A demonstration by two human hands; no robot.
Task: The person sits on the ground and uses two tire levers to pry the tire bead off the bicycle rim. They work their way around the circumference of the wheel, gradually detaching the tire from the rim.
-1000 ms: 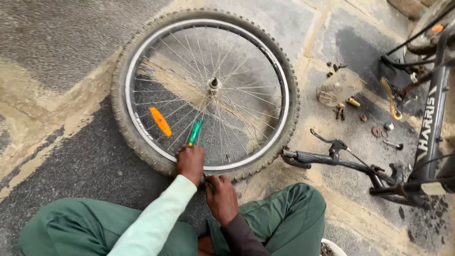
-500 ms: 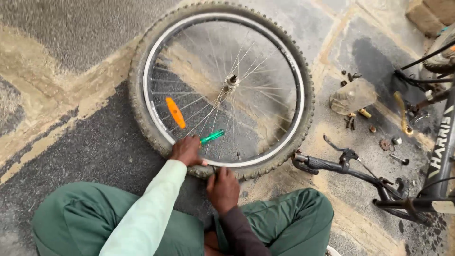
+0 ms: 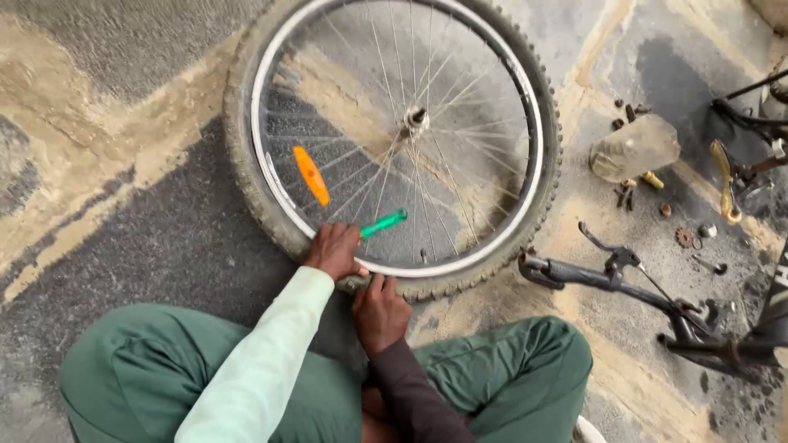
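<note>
A bicycle wheel with a knobby tyre and silver rim lies flat on the ground in front of me. An orange reflector is clipped among its spokes. My left hand grips a green-handled tool at the near edge of the rim; the handle points right and slightly up over the spokes. My right hand presses on the tyre's near edge just below and to the right of the left hand, fingers curled on the rubber.
I sit cross-legged in green trousers. At the right lie a bicycle handlebar with brake lever, a black frame, a stone and several small metal parts on the concrete.
The green tool has swung down from pointing toward the hub to lying nearly flat, pointing right. The view has shifted, and both hands stay at the near rim.
</note>
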